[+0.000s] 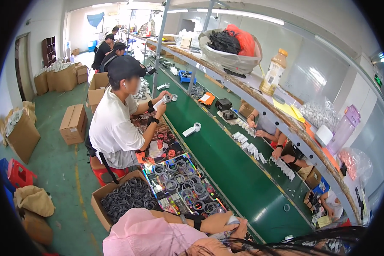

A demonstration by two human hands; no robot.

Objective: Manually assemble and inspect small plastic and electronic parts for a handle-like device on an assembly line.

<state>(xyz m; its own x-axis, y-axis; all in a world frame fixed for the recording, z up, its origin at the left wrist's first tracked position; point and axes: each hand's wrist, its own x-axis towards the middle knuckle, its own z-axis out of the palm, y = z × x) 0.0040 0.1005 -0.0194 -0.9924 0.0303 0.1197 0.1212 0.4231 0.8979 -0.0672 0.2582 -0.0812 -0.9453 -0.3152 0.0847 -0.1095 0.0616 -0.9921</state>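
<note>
Head view: both hands (241, 227) are together, clamped on a small pale-grey thing (232, 220), right of round dark-grey rings (130, 198).

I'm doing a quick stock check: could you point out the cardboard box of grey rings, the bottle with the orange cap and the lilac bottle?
Cardboard box of grey rings (101, 210): head view, side wall.
Bottle with the orange cap (273, 74): head view, body.
Lilac bottle (344, 129): head view, body.
</note>
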